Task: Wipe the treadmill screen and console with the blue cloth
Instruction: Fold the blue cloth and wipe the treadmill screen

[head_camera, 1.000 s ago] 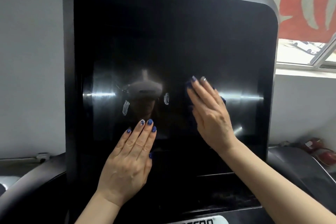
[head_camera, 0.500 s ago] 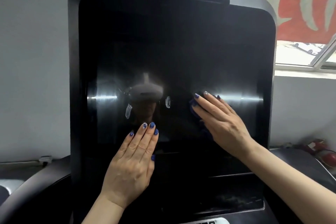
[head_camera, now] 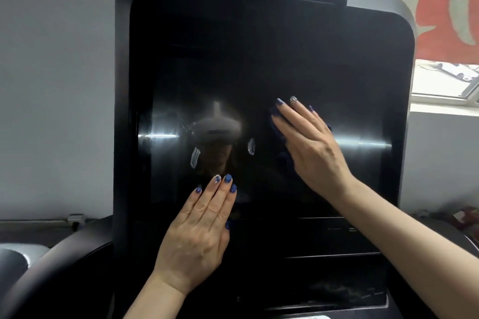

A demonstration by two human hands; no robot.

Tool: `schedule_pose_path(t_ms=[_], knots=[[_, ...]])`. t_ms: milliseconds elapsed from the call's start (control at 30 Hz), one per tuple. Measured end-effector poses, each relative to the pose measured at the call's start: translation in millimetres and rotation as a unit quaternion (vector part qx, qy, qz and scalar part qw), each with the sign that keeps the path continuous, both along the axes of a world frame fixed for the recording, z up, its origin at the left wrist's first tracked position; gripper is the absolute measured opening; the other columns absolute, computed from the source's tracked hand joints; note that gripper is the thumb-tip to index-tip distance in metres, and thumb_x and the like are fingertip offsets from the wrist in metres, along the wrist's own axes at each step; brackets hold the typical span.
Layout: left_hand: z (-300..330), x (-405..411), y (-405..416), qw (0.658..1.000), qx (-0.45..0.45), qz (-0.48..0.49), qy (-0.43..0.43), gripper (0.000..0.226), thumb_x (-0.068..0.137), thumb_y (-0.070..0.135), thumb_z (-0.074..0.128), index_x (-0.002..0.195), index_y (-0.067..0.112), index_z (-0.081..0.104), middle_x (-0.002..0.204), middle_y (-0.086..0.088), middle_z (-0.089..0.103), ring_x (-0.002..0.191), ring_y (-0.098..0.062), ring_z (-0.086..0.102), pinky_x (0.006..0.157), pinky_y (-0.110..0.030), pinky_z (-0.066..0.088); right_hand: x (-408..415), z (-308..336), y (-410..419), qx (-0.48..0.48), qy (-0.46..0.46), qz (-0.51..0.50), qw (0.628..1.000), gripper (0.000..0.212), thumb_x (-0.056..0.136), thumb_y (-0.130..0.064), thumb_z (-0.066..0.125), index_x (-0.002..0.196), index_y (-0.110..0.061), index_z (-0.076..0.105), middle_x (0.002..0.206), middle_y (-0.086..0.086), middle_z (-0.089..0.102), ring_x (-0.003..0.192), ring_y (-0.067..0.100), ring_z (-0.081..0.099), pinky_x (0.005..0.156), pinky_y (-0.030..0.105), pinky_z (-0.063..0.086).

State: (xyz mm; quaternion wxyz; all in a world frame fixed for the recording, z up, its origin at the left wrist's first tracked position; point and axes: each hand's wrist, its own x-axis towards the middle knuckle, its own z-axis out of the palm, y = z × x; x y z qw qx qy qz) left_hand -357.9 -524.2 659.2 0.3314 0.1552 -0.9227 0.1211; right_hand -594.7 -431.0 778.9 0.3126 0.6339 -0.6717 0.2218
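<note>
A tall black glossy treadmill screen (head_camera: 259, 59) fills the view, with the darker console (head_camera: 324, 274) below it. My right hand (head_camera: 313, 147) lies flat on the screen right of centre, pressing the blue cloth (head_camera: 281, 134) against the glass. Only dark blue edges of the cloth show beside and under the fingers. My left hand (head_camera: 199, 235) rests flat on the lower middle of the screen, fingers together and pointing up, holding nothing.
Black curved handrails flank the console at lower left (head_camera: 64, 267) and lower right (head_camera: 461, 241). A grey wall stands behind on the left. A window (head_camera: 445, 80) with a red and white banner above it is at the upper right.
My right hand with the cloth slid down the screen, then back up and slightly left. My left hand stayed planted on the lower screen. The view shifted a little.
</note>
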Motion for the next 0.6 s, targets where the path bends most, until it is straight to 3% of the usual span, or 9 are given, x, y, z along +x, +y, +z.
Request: schedule_pose_path(t_ms=[200,333,433,600], knots=[[0,0,2,1.000,0.000,-0.001,0.005,0.056,0.098,0.020,0.040,0.151,0.003,0.035,0.160,-0.013,0.032,0.150,-0.024,0.026,0.122,-0.042,0.022,-23,0,29,0.080,0.069,0.047,0.993,0.047,0.094,-0.009,0.056,0.140,-0.012,0.052,0.153,0.005,0.040,0.145,0.024,0.032,0.119,0.044,0.026],[1,-1,0,1.000,-0.002,-0.001,0.009,0.055,0.099,0.020,0.039,0.151,0.002,0.036,0.160,-0.014,0.031,0.150,-0.025,0.026,0.123,-0.042,0.021,-24,16,3,-0.011,-0.012,0.011,1.000,0.039,0.099,-0.003,0.047,0.136,-0.007,0.056,0.150,0.009,0.043,0.144,0.026,0.033,0.118,0.043,0.027],[0,0,-1,1.000,0.006,-0.004,0.008,0.055,0.099,0.020,0.041,0.151,0.002,0.035,0.161,-0.013,0.030,0.150,-0.025,0.025,0.122,-0.043,0.022,-9,12,-17,-0.065,-0.021,0.004,0.998,0.035,0.100,-0.003,0.048,0.135,-0.004,0.057,0.148,0.011,0.046,0.142,0.028,0.037,0.116,0.043,0.031],[0,-1,0,1.000,0.001,0.003,0.010,0.053,0.101,0.019,0.037,0.151,0.002,0.036,0.160,-0.014,0.031,0.150,-0.026,0.026,0.123,-0.043,0.022,-3,-14,9,0.030,0.020,0.052,0.998,0.041,0.103,-0.011,0.033,0.139,-0.007,0.053,0.152,0.007,0.041,0.144,0.025,0.034,0.117,0.046,0.030]])
